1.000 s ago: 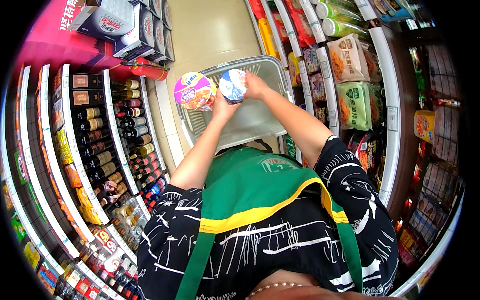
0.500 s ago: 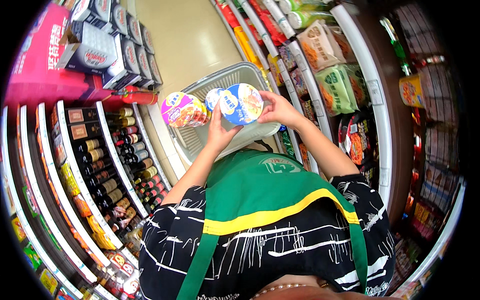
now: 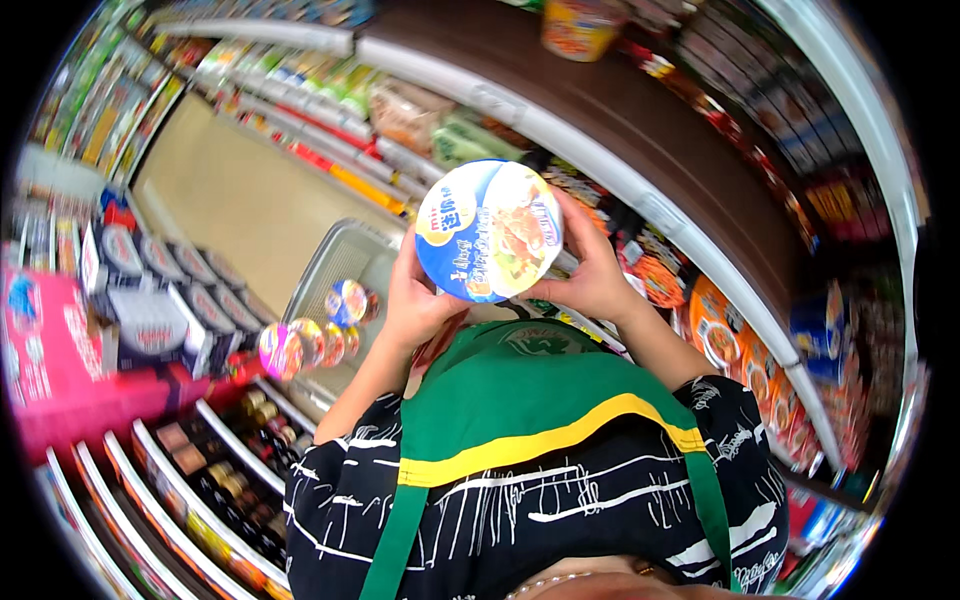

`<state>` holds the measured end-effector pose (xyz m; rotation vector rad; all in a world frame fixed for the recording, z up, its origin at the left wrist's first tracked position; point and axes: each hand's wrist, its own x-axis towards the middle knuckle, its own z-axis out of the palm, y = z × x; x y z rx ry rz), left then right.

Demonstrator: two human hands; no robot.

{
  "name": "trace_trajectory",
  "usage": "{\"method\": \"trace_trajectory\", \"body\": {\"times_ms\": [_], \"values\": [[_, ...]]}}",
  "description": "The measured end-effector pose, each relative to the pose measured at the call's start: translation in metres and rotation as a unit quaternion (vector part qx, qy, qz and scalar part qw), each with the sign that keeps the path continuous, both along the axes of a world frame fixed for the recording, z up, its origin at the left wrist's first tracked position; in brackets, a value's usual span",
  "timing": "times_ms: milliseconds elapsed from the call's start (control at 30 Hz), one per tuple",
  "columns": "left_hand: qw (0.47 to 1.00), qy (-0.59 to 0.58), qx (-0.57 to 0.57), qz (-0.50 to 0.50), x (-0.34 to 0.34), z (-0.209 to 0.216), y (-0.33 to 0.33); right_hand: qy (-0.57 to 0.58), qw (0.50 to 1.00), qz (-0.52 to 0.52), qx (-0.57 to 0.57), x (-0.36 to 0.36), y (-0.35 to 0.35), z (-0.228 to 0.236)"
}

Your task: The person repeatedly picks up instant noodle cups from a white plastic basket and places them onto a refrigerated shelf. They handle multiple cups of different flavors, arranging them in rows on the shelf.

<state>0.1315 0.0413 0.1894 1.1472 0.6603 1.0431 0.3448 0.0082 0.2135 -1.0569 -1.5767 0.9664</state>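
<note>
A round instant noodle cup (image 3: 490, 230) with a blue and white lid, pictured with food, is held up in front of my chest. My left hand (image 3: 418, 298) grips its left side, the thumb along the lower rim. From the right, my right hand (image 3: 592, 268) closes round the other side. Beyond my left forearm is a grey-white plastic basket (image 3: 316, 272), partly hidden by my arm and the cup. Stacked noodle cups with purple lids (image 3: 282, 352) and a blue-lidded cup (image 3: 347, 302) show at the basket.
A long shelf unit with a white edge strip (image 3: 560, 122) runs along the front and right. It carries bagged noodles, orange packs (image 3: 715, 325) and a yellow tub (image 3: 578, 28). Dark boxes (image 3: 150, 325) are stacked at left, above shelves of bottles (image 3: 235, 490). Beige floor (image 3: 240, 190) lies between.
My body has turned right toward the shelves, so the basket and boxes now sit further left. Both hands have lifted the blue-lidded cup away from the basket and nearer to me.
</note>
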Motion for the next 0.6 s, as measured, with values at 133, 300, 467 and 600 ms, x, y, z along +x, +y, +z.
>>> {"method": "trace_trajectory", "body": {"times_ms": [133, 300, 467, 600], "values": [[0.996, -0.05, 0.024, -0.071, 0.07, 0.012, 0.009, 0.023, 0.987, -0.162, 0.003, 0.043, -0.039, 0.013], [0.971, -0.022, 0.092, -0.217, 0.146, 0.035, 0.005, 0.06, 0.947, -0.317, -0.003, 0.086, -0.089, 0.025], [0.943, 0.0, 0.171, -0.286, 0.213, 0.044, -0.001, -0.021, 0.906, -0.423, 0.018, 0.124, -0.125, 0.022], [0.927, 0.028, 0.208, -0.312, 0.256, 0.044, 0.003, -0.048, 0.874, -0.481, 0.049, 0.146, -0.131, 0.021]]}}
